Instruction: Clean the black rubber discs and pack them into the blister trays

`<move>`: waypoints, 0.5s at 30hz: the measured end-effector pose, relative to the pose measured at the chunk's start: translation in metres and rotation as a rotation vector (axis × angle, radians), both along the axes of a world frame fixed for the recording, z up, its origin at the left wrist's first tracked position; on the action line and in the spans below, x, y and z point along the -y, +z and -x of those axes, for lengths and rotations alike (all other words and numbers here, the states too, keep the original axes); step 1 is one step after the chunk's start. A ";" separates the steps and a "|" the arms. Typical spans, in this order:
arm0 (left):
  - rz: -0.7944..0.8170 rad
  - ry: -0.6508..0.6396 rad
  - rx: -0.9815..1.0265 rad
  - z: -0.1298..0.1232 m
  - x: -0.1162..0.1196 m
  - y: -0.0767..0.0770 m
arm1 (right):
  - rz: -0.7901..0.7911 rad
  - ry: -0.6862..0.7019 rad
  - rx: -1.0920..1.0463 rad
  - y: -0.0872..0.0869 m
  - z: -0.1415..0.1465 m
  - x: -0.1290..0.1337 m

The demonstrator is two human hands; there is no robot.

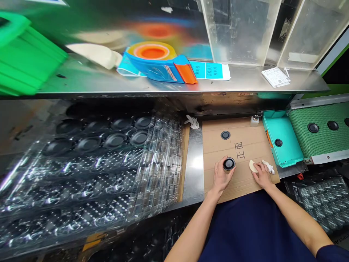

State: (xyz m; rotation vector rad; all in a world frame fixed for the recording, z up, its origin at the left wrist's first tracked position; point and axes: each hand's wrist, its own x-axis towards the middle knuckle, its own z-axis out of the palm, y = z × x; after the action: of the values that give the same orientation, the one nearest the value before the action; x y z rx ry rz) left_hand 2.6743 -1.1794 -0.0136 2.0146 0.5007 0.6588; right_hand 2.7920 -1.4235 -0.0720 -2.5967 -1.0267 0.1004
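Sheet metal bench, overlaid with cardboard (218,145) bearing two dark characters that read 正面. On the shelf (240,83) above, blue labels (214,71) carry Chinese print too small to read surely; the white printed slips (276,77) show a square code, text illegible.

The round black part (229,163) is in your left hand (225,174), just above the cardboard: circular, dark, with a raised rim and faint pale marks at its centre. Your left thumb and fingers are spread around its edge, gripping it. Your right hand (261,174) has thumb and fingers closed on a cream pad (252,166), beside a crumpled white cloth (268,166). A similar black disc (225,135) lies beyond your left hand.
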 end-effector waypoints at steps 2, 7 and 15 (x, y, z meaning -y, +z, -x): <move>-0.005 0.001 0.000 0.001 0.001 -0.001 | 0.006 -0.001 0.000 0.000 0.000 0.000; -0.031 -0.037 -0.066 -0.001 -0.003 -0.006 | 0.010 0.001 0.000 0.000 0.000 0.000; -0.270 0.064 -0.436 0.004 -0.032 -0.041 | -0.014 -0.025 -0.048 0.001 0.013 -0.004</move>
State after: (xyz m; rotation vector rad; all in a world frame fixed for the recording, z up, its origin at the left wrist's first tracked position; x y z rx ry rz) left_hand 2.6698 -1.1477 -0.0548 2.4204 0.7675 0.3329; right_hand 2.7794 -1.4195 -0.0706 -2.5811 -0.9747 0.1485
